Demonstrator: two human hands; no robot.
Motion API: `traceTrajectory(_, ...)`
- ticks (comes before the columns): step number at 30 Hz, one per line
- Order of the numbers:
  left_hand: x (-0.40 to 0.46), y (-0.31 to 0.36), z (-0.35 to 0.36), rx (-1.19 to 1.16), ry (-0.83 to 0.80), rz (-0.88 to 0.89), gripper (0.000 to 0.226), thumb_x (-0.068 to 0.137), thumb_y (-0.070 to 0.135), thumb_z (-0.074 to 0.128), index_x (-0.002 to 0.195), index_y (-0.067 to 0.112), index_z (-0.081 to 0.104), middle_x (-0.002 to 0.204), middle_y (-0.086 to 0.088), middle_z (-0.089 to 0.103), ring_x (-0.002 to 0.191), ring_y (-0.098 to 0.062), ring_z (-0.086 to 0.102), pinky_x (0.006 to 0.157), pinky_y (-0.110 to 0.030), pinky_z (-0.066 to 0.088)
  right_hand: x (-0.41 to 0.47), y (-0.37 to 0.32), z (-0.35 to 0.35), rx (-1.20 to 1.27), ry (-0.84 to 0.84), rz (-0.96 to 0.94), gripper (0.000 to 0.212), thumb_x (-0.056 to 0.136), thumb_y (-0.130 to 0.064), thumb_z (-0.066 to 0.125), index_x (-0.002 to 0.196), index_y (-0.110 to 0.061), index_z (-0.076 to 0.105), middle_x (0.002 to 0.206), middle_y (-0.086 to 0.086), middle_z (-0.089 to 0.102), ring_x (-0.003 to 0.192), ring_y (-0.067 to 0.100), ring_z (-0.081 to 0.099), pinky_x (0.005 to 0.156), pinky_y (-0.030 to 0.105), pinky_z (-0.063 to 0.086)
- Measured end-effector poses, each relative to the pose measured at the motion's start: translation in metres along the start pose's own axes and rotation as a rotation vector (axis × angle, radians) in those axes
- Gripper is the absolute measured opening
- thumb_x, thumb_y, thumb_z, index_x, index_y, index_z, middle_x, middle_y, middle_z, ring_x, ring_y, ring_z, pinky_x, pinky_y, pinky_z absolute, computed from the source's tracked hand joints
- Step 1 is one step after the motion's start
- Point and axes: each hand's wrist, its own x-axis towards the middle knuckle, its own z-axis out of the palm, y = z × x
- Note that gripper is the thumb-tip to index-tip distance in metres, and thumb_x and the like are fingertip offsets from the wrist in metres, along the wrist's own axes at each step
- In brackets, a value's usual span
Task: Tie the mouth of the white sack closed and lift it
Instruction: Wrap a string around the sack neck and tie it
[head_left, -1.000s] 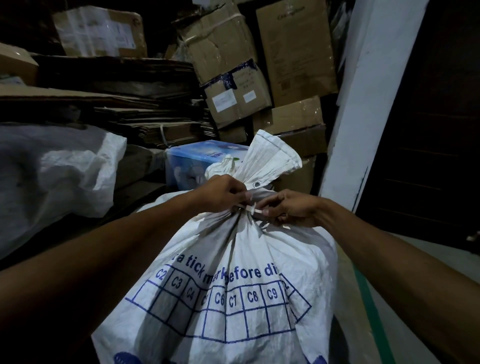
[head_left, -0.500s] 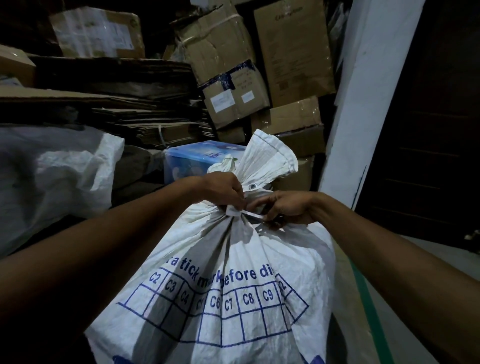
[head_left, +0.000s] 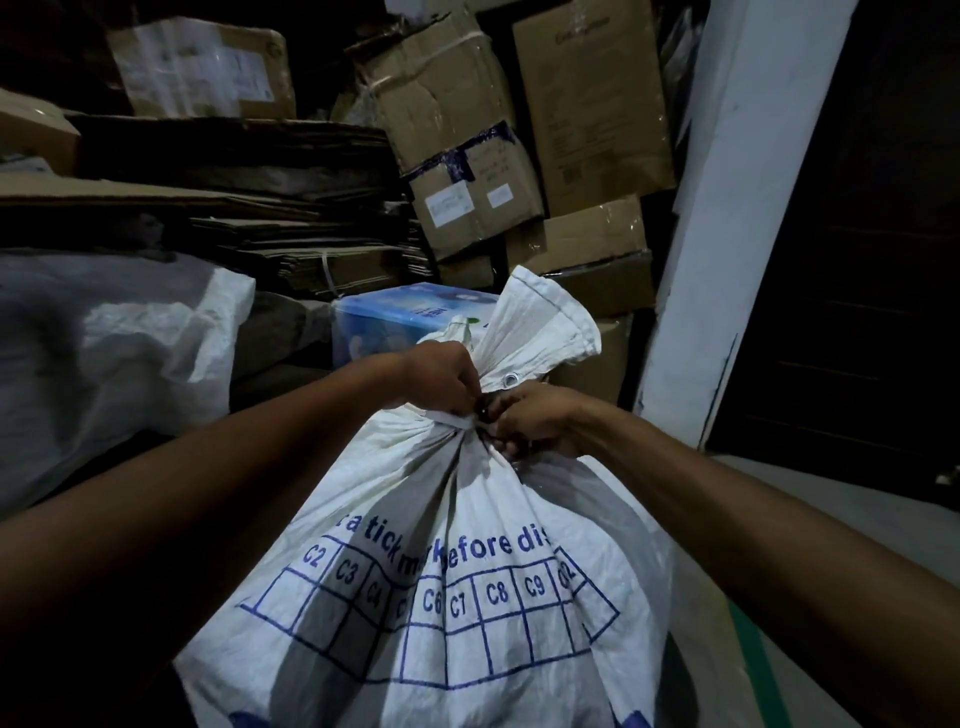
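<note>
A full white woven sack (head_left: 467, 597) with a blue printed grid stands upright in front of me. Its mouth (head_left: 540, 327) is gathered into a neck and fans out above it. A white tie strip (head_left: 454, 420) runs around the neck. My left hand (head_left: 441, 376) is closed on the neck and the strip from the left. My right hand (head_left: 535, 421) pinches the strip's end on the right side of the neck, fingers curled. The two hands almost touch at the knot.
Stacked cardboard boxes (head_left: 462, 140) and flattened cardboard (head_left: 234, 208) fill the back. Another pale sack (head_left: 119, 353) lies at the left. A blue-lidded plastic box (head_left: 410, 317) sits behind the sack. A white pillar (head_left: 727, 234) and dark doorway stand at the right; grey floor (head_left: 857, 525) lies beyond.
The hands have drawn closer together at the neck. The loose strip end between them has shortened and the neck looks cinched tighter.
</note>
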Motion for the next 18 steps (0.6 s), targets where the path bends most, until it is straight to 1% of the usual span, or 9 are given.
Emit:
traceTrajectory(2, -0.003, -0.003, -0.004, 0.056, 0.007, 0.003, 0.024, 0.089, 0.009, 0.074, 0.109, 0.019, 0.083, 0.091, 0.007, 0.072, 0.087, -0.011, 0.063, 0.076, -0.023, 0.045, -0.011, -0.007, -0.004, 0.066, -0.073, 0.009, 0.026, 0.103, 0.011, 0.045, 0.104, -0.007, 0.065, 0.074, 0.012, 0.056, 0.051, 0.013, 0.051, 0.053, 0.025, 0.052)
traceTrajectory(4, -0.005, -0.007, -0.008, 0.074, -0.013, 0.018, 0.024, 0.089, 0.009, 0.076, 0.109, 0.02, 0.084, 0.091, 0.009, 0.073, 0.09, -0.011, 0.065, 0.076, -0.023, 0.045, -0.021, -0.012, -0.01, 0.071, -0.15, 0.013, 0.031, 0.104, 0.011, 0.043, 0.124, -0.006, 0.061, 0.076, 0.012, 0.055, 0.059, 0.015, 0.049, 0.056, 0.025, 0.053)
traceTrajectory(8, -0.007, 0.0, -0.013, 0.199, -0.072, 0.037, 0.024, 0.095, 0.014, 0.072, 0.116, 0.023, 0.081, 0.104, 0.007, 0.073, 0.098, -0.012, 0.064, 0.085, -0.026, 0.048, -0.024, -0.015, -0.019, 0.046, -0.217, 0.049, 0.033, 0.106, 0.009, 0.041, 0.129, -0.01, 0.055, 0.079, 0.011, 0.058, 0.063, 0.015, 0.05, 0.067, 0.028, 0.059)
traceTrajectory(10, -0.008, 0.006, -0.011, 0.278, -0.07, 0.035, 0.021, 0.096, 0.022, 0.071, 0.114, 0.026, 0.08, 0.104, 0.007, 0.072, 0.097, -0.014, 0.063, 0.085, -0.028, 0.049, -0.025, -0.016, -0.018, 0.027, -0.215, 0.059, 0.035, 0.106, 0.009, 0.04, 0.134, -0.007, 0.056, 0.08, 0.011, 0.058, 0.065, 0.015, 0.052, 0.066, 0.027, 0.059)
traceTrajectory(13, -0.004, 0.009, 0.0, 0.347, -0.033, 0.036, 0.022, 0.09, 0.039, 0.075, 0.107, 0.025, 0.079, 0.101, 0.0, 0.077, 0.095, -0.023, 0.067, 0.084, -0.033, 0.055, -0.025, -0.017, -0.013, -0.029, -0.179, 0.063, 0.035, 0.104, 0.012, 0.043, 0.128, -0.008, 0.058, 0.085, 0.015, 0.064, 0.072, 0.02, 0.062, 0.063, 0.026, 0.063)
traceTrajectory(15, -0.002, 0.008, 0.004, 0.346, -0.017, 0.032, 0.025, 0.09, 0.04, 0.076, 0.108, 0.023, 0.079, 0.101, -0.004, 0.078, 0.091, -0.025, 0.066, 0.081, -0.033, 0.055, -0.022, -0.023, -0.007, -0.147, -0.125, 0.084, 0.03, 0.098, 0.014, 0.052, 0.124, 0.002, 0.062, 0.098, 0.023, 0.071, 0.086, 0.03, 0.072, 0.074, 0.038, 0.066)
traceTrajectory(16, -0.001, 0.008, 0.005, 0.338, -0.011, 0.028, 0.024, 0.09, 0.038, 0.076, 0.108, 0.022, 0.079, 0.101, -0.004, 0.078, 0.09, -0.025, 0.067, 0.079, -0.032, 0.055, -0.019, -0.026, -0.004, -0.229, -0.093, 0.09, 0.026, 0.095, 0.012, 0.06, 0.12, 0.007, 0.065, 0.106, 0.025, 0.073, 0.093, 0.034, 0.073, 0.083, 0.044, 0.064)
traceTrajectory(17, -0.001, 0.008, 0.004, 0.324, -0.005, 0.025, 0.023, 0.089, 0.035, 0.077, 0.107, 0.022, 0.079, 0.101, -0.004, 0.078, 0.091, -0.026, 0.068, 0.078, -0.033, 0.055, -0.015, -0.029, -0.001, -0.316, -0.048, 0.098, 0.018, 0.092, 0.007, 0.065, 0.11, 0.007, 0.069, 0.108, 0.024, 0.073, 0.092, 0.035, 0.073, 0.086, 0.045, 0.063)
traceTrajectory(18, 0.0, 0.008, 0.004, 0.313, -0.001, 0.022, 0.023, 0.087, 0.033, 0.078, 0.107, 0.021, 0.079, 0.101, -0.005, 0.078, 0.093, -0.027, 0.07, 0.08, -0.034, 0.057, -0.012, -0.032, 0.003, -0.361, -0.002, 0.09, 0.005, 0.092, 0.003, 0.066, 0.096, 0.005, 0.069, 0.101, 0.023, 0.072, 0.084, 0.033, 0.071, 0.081, 0.044, 0.061)
